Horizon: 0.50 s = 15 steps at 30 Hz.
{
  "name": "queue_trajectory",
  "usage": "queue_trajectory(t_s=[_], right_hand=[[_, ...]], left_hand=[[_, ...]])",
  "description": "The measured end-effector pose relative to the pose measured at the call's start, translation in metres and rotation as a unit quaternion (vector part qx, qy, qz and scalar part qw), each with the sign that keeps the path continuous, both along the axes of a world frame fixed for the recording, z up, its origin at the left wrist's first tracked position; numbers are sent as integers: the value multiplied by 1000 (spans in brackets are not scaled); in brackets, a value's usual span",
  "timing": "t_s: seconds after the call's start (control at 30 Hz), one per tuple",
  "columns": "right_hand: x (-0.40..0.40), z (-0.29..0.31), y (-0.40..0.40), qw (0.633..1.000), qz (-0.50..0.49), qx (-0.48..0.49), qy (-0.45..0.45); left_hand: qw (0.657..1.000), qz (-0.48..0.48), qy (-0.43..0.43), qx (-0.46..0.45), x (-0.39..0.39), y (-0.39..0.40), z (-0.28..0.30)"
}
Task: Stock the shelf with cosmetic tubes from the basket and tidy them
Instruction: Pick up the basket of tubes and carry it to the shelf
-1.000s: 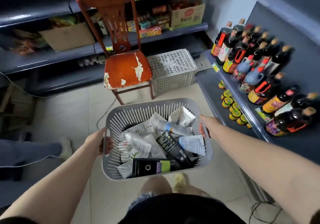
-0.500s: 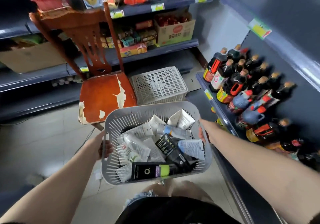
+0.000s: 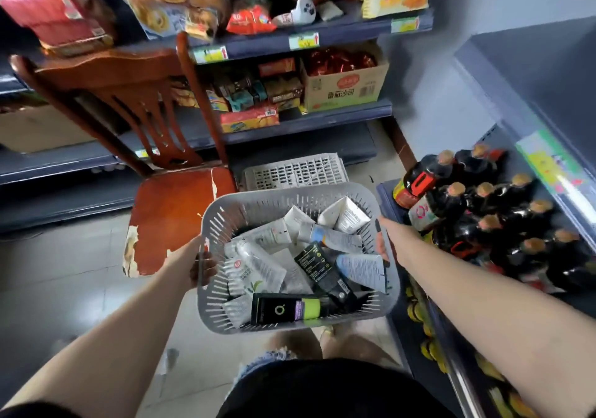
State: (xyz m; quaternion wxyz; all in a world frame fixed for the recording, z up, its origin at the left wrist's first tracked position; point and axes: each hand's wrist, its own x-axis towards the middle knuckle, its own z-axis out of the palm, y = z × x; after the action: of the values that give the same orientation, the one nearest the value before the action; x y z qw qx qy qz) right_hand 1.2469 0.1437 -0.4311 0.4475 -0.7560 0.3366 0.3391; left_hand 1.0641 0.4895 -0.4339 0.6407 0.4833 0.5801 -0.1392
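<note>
Both hands, left grip (image 3: 201, 264) and right grip (image 3: 385, 240) clasping its sides, are lifting the grey slotted plastic basket (image 3: 290, 199) of still-unstocked cosmetic tubes (image 3: 325, 275) higher, toward two o'clock's dark shelf (image 3: 387, 191).

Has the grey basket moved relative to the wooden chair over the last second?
Yes. The grey basket, gripped by both hands, has come forward toward the wooden chair; its left rim now overlaps the seat's front corner.

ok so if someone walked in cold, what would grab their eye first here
The grey basket heaped with cosmetic tubes, held at centre by the left hand and right hand on its sides. Next, the worn red chair just behind it on the left, and the dark sauce bottles crowding the shelf on the right.
</note>
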Motion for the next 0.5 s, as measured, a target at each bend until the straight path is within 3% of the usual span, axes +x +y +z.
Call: queue_trajectory(t_s=[0.2,0.5], right_hand=[[79,-11,27,999,-23,22,8],[173,-65,68,999,-31,7,25]], left_hand=[[999,42,-11,-4,66,17,-22],[997,54,44,17,172,56,-69]])
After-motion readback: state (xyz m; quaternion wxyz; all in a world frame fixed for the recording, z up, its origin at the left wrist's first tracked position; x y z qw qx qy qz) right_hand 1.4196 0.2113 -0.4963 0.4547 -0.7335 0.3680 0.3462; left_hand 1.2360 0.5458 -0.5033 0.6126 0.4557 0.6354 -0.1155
